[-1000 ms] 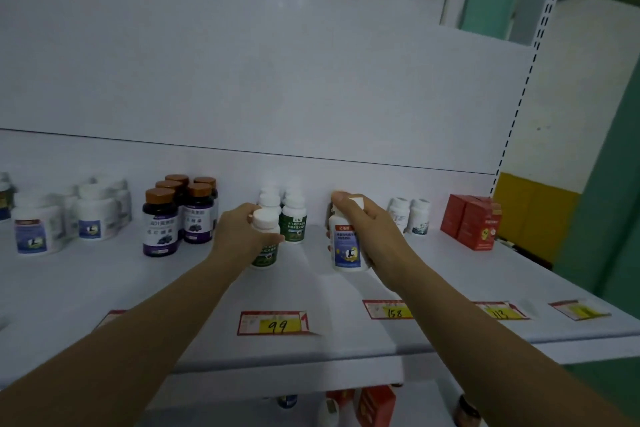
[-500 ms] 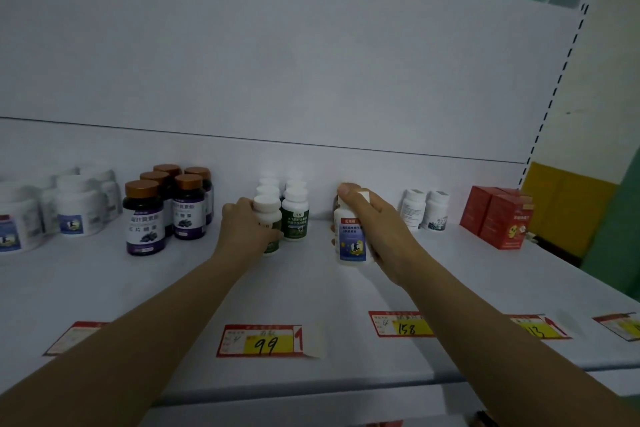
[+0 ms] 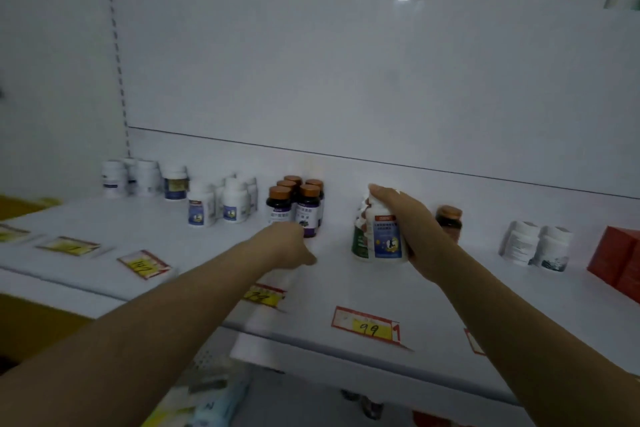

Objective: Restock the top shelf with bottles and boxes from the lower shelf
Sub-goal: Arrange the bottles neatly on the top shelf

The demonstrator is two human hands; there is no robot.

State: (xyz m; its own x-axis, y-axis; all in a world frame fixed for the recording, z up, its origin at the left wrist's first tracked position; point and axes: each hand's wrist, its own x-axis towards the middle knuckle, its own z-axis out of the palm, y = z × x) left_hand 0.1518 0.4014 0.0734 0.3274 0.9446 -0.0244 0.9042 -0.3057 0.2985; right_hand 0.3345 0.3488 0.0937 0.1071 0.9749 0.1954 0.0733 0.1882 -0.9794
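Head view shows me the top shelf, where the white blue-label bottle is upright beside a green-label bottle. I judge it light, stiff, smooth plastic, best held round the body. My right hand wraps its side and cap; my left hand reaches toward the dark bottles, grip impossible to tell.

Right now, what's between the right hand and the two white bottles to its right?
Head view: one dark copper-capped bottle, beside the right hand gripping the blue-label bottle; then bare shelf up to the two white bottles.
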